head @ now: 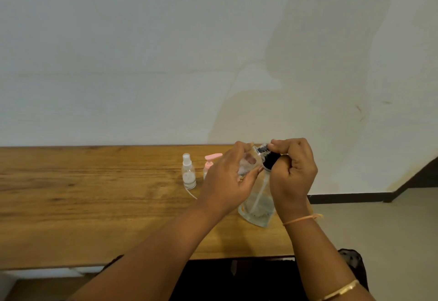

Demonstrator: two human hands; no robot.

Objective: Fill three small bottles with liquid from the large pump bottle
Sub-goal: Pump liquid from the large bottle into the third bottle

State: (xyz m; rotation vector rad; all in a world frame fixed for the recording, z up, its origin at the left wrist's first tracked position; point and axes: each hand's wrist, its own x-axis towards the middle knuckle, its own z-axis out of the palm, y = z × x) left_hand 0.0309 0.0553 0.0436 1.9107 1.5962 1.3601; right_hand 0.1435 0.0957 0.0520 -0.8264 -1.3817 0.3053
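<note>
The large clear pump bottle (257,210) stands near the table's right end, with its dip tube showing inside. My right hand (292,175) grips its black pump head (270,159) from above. My left hand (228,179) holds a small clear bottle (248,159) tilted, its open neck up against the pump head. A small clear spray bottle with a white cap (188,172) stands upright to the left. Beside it is a small bottle with a pink pump (210,162), partly hidden behind my left hand.
The wooden table (94,206) runs along a white wall, and its right end is just past the large bottle. A thin clear tube (192,194) lies on the table in front of the spray bottle. Pale floor (379,229) lies to the right.
</note>
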